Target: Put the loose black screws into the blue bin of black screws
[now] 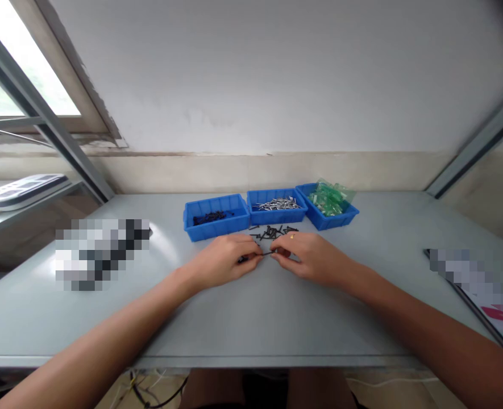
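Black and thin, a small dark screw [263, 254] is pinched between the 2 hands, just above the pale grey counter [251, 318]. The left hand [223, 261] has its fingers [251, 254] curled nearly closed on one end; the right hand [308, 257] has its fingers [279, 254] drawn together on the other end, so both hands meet on the same piece. What exactly sits at the tips beyond the screw is too small to tell

Just behind the fingers lies a loose scatter of black screws [272, 231] on the counter. Behind those stand 3 blue plastic bins in a row: the left blue bin [216, 217] with dark screws, the middle blue bin [277, 207] with silvery screws, the right blue bin [332, 205] with green plastic pieces

The grip is fingertip-only on a slim, smooth part, so it could slip and drop into the loose scatter, where it would be hard to tell apart. A sweeping wrist could also scatter that pile towards the counter's front edge
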A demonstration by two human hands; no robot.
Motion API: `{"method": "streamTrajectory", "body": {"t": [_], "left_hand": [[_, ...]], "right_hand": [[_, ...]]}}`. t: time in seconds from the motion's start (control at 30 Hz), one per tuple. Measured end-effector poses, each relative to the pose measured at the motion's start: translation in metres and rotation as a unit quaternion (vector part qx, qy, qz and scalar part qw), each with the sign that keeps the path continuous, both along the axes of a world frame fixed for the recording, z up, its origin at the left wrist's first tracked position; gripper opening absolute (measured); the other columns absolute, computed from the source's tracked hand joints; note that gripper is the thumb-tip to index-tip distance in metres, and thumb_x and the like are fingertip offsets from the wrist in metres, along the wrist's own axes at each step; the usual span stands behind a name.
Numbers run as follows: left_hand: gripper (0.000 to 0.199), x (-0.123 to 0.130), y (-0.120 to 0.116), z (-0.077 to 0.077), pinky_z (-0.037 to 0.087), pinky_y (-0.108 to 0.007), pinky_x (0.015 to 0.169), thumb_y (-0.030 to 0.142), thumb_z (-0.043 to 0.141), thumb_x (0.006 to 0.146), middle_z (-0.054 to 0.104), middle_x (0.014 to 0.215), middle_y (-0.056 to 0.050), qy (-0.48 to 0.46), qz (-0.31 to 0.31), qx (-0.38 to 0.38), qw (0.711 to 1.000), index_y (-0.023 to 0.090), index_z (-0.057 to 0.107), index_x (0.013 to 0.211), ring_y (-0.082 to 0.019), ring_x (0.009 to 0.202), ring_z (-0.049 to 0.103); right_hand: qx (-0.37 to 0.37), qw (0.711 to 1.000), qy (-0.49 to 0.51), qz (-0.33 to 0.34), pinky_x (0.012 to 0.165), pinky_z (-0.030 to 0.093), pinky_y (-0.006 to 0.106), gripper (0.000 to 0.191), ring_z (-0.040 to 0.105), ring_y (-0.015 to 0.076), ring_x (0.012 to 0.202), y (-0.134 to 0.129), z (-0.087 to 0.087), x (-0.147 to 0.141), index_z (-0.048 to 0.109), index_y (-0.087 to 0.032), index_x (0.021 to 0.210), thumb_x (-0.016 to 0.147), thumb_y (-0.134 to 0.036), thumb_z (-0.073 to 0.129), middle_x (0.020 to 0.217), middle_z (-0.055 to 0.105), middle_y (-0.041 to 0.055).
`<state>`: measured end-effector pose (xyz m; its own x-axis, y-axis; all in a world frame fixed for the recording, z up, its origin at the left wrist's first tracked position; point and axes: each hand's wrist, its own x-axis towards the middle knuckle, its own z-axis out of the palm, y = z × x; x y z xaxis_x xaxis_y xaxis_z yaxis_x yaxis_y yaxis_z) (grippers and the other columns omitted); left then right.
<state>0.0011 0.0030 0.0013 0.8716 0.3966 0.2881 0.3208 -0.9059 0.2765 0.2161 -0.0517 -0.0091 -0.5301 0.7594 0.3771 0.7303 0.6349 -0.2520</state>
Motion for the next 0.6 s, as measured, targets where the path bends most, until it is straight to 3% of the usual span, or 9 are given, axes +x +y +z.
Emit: {"method": "streamTrajectory", "body": {"t": [0.23,0.43,0.6], "left_hand": [[0.018,0.0000,-0.0018,0.0022,0.043,-0.024,0.065,0.023,0.046,0.090,0.060,0.078,-0.003,0.002,-0.011,0.016,1.000,0.017,0.062,0.089,-0.013,0.073,0.056],[0.017,0.0009,-0.0014,0.0037,0.043,-0.023,0.065,0.022,0.045,0.089,0.059,0.078,-0.003,0.008,0.011,-0.011,1.000,0.016,0.062,0.088,-0.013,0.072,0.055],[0.016,0.0038,-0.0024,0.0041,0.042,-0.021,0.062,0.020,0.047,0.088,0.059,0.078,-0.002,0.035,-0.015,-0.035,0.999,0.016,0.061,0.082,-0.012,0.070,0.055]], "right_hand": [[-0.051,0.997,-0.059,0.000,0.060,0.036,0.025,0.013,0.054,0.0140,0.065,-0.0009,-0.0009,-0.0045,0.055,-0.018,0.076,0.087,-0.023,0.048,0.071,0.059,0.0012],[-0.024,1.000,-0.018,0.002,0.067,0.040,0.027,0.011,0.058,0.0162,0.076,-0.0012,0.0030,-0.0017,0.059,-0.018,0.087,0.086,-0.021,0.048,0.081,0.063,0.0041],[0.024,0.999,0.013,0.026,0.068,0.042,0.027,0.014,0.058,0.0159,0.075,-0.0037,0.0018,-0.0025,0.060,-0.017,0.092,0.086,-0.022,0.049,0.081,0.064,0.0041]]}}
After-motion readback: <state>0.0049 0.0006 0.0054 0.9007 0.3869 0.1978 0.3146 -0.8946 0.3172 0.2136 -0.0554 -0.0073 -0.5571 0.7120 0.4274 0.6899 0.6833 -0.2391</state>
